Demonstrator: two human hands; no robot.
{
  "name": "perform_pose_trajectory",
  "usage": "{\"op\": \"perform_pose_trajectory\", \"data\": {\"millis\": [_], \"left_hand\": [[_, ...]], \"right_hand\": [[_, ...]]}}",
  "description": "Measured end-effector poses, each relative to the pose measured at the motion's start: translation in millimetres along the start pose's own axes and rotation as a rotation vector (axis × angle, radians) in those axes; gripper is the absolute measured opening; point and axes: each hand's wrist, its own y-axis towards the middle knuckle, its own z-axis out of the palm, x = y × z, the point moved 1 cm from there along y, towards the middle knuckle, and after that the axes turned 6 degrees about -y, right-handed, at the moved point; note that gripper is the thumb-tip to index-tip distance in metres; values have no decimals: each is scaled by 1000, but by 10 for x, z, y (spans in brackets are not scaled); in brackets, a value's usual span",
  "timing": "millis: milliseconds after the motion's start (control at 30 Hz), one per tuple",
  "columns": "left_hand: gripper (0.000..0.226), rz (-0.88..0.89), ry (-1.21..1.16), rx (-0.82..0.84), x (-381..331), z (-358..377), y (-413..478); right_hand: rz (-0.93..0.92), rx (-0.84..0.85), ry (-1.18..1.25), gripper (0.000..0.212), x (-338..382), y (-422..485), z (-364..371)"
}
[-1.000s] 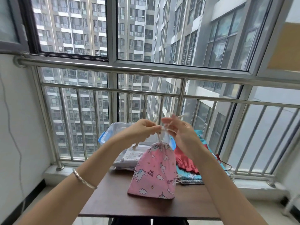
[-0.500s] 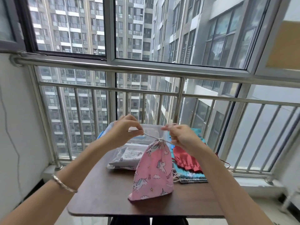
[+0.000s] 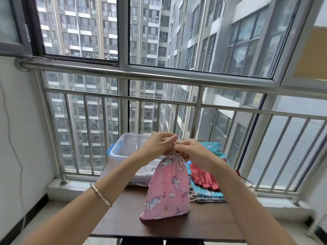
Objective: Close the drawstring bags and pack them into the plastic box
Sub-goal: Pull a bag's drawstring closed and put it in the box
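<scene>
The hands have come back together. Half a second ago they were spread apart with the cord stretched taut between them. Now the left hand (image 3: 158,145) and the right hand (image 3: 192,153) meet fingertip to fingertip, right over the top of the pink bag (image 3: 168,188).

Both grips are closed tight, with the fingers curled in and pinching at the bag's puckered neck, where the cord comes out. The cord itself is hidden inside the fingers, so I cannot tell whether they are knotting it or only holding it.

The mouth of the bag, looser a second ago, is now drawn into a narrow bunch. The bag hangs from the hands at the middle of the desk (image 3: 208,225), leaning a little to the left, with its bottom edge resting on the wood.

For the task, this bag looks as good as closed and is probably ready to pack. The plastic box (image 3: 122,151) sits at the far left of the desk, just behind the left wrist, with pale printed cloth showing at its near side.

On the right a pile is waiting, with a red bag (image 3: 203,176) lying on top of a teal bag (image 3: 210,192) and loose cords trailing at the pile's near edge.
</scene>
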Motion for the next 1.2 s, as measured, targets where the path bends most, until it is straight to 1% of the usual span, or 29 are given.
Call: {"op": "perform_pose_trajectory", "data": {"millis": [33,67,133,200,300,367,433,500,600,667,733,767,800,867,900,967,1033,1067,1100,1200], "left_hand": [[34,-56,-119,64,40,2,-8],[41,-83,-186,99,83,-19,-13],[48,-77,-177,129,133,-74,-30],[41,-32,-136,131,145,-118,-65],[23,45,-125,59,124,-182,-106],[14,51,-110,33,96,-295,-136],[9,22,-31,67,58,-484,-176],[7,-49,92,166,73,-692,-216],[12,-162,301,322,149,-823,-227],[18,-164,320,362,144,-701,-215],[34,-93,172,344,85,-462,-186],[37,-56,98,310,62,-343,-168],[36,-29,48,263,48,-239,-147],[25,-16,1,154,54,-120,-106],[21,-18,-7,134,66,-88,-92],[16,-16,-4,139,79,-47,-95],[17,-9,12,106,75,-36,-107],[19,-14,23,78,75,-40,-109],[20,-23,36,63,75,-47,-106],[18,-48,72,77,71,-51,-121]], "right_hand": [[-15,-40,32,21,-23,-12,-22],[-28,-70,60,20,-45,-20,-41],[-51,-116,96,21,-82,-45,-75],[-80,-159,109,20,-116,-50,-100],[-100,-201,108,15,-126,-62,-132],[-94,-223,136,15,-134,-82,-185],[-79,-245,189,16,-145,-117,-248],[-70,-235,203,16,-162,-140,-278],[-72,-178,167,14,-155,-141,-203],[-92,-159,143,14,-137,-109,-134],[-120,-137,124,13,-113,-77,-83],[-131,-129,119,12,-99,-67,-60],[-136,-130,119,12,-92,-61,-45],[-124,-159,108,12,-108,-52,-44],[-106,-177,93,14,-117,-58,-59],[-45,-171,110,25,-140,-81,-103],[-6,-113,187,33,-142,-110,-135],[-13,-100,174,35,-139,-127,-129],[-39,-121,93,33,-136,-142,-116],[-176,-297,-250,24,-138,-142,-18]]}}
